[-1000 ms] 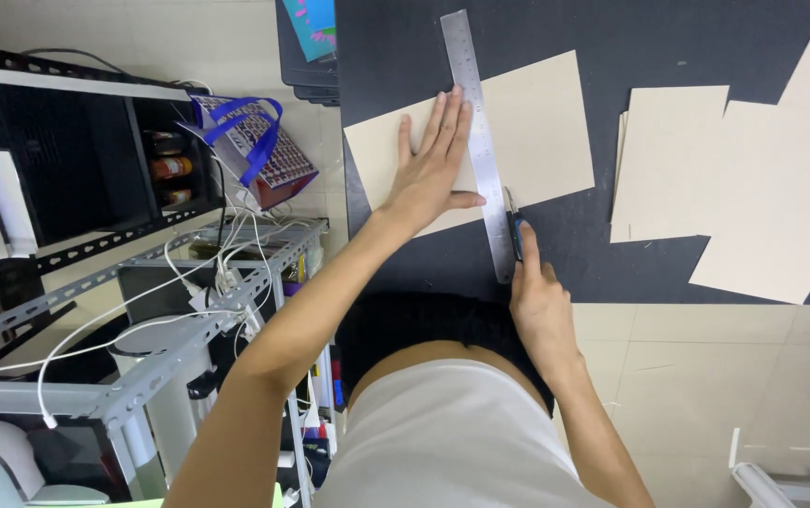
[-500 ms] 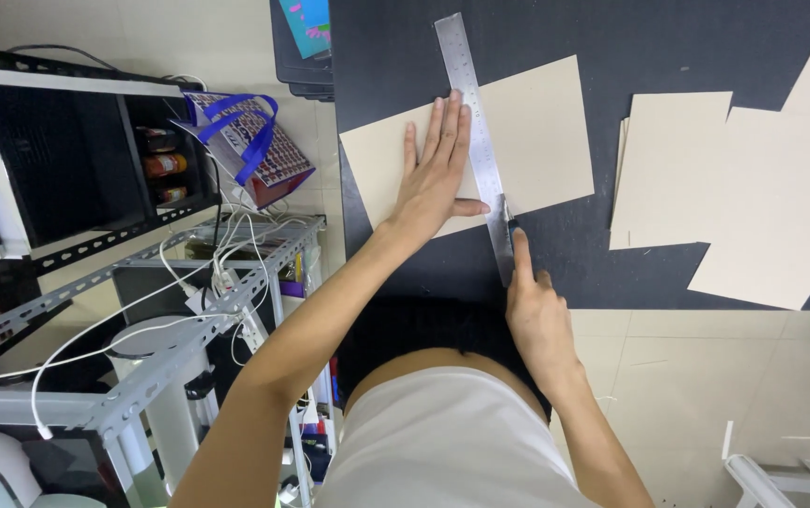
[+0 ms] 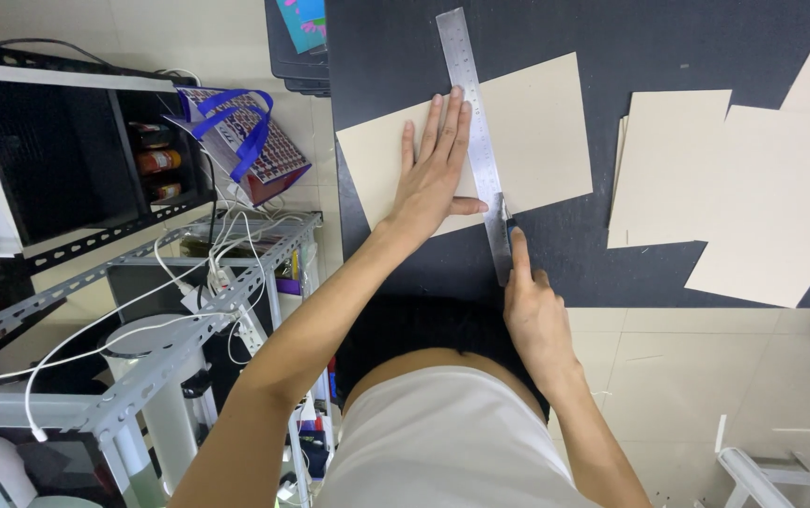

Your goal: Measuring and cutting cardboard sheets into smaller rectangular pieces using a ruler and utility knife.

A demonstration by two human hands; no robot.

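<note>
My left hand (image 3: 433, 174) lies flat with fingers spread on a beige card sheet (image 3: 536, 127), its thumb against a long steel ruler (image 3: 475, 141) that runs across the sheet. My right hand (image 3: 532, 306) grips a small utility knife (image 3: 508, 224), index finger stretched along it. The blade tip sits at the ruler's right edge, by the near edge of the sheet. All of this rests on a black cutting mat (image 3: 612, 42).
More beige card sheets (image 3: 753, 188) lie on the mat to the right. On the left stand a metal rack with white cables (image 3: 188, 292), a black shelf unit (image 3: 47, 150) and a patterned bag with blue handles (image 3: 245, 141). Pale floor tiles (image 3: 706, 376) show below.
My right hand has pushed the knife a little forward along the ruler, to the sheet's near edge. My left hand still presses the ruler and sheet.
</note>
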